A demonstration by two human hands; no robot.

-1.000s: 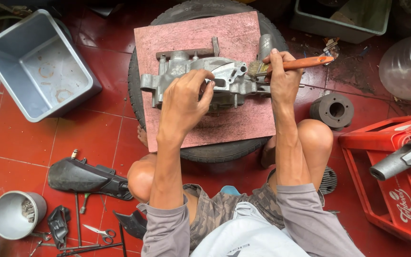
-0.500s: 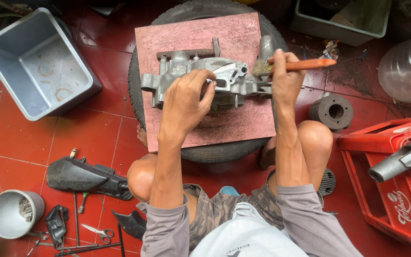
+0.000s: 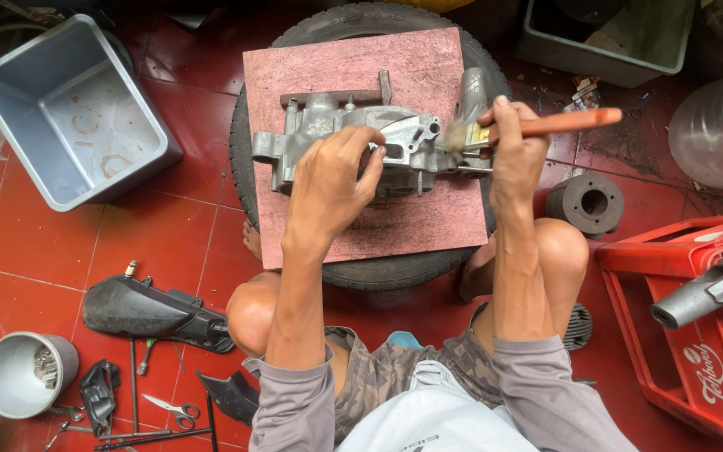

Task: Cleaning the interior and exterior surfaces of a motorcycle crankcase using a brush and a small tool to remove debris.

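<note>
Left hand: the left hand (image 3: 332,176) lies palm down on the metal engine casing (image 3: 353,142), fingers curled over its top edge and gripping it.
Right hand: the right hand (image 3: 512,155) is closed around a paintbrush (image 3: 537,127) with an orange handle; the handle points toward 3 o'clock and the bristles touch the casing's right end.
Casing: a grey cast part lying lengthwise across a pink board (image 3: 361,75), in the upper middle of the view.
Board: it rests flat on a black tyre (image 3: 378,272) that shows around its edges.
Knees: the person sits at 6 o'clock of the tyre, bare knees on either side, grey sleeves on both arms.
At 9 to 10 o'clock: a grey plastic tub (image 3: 69,113) on the red floor tiles (image 3: 27,251).
At 7 to 8 o'clock: a black plastic cover (image 3: 148,311), a small grey pot (image 3: 27,372), scissors (image 3: 173,408) and a few thin tools.
At 3 o'clock: a dark round metal part (image 3: 592,202) just beside the right knee, and a clear plastic bottle (image 3: 717,125) farther out.
At 4 o'clock: a red crate (image 3: 696,335) with a grey metal pipe end (image 3: 713,289) lying over it.
At 1 o'clock: a second grey-green tub (image 3: 604,63) at the top edge.
</note>
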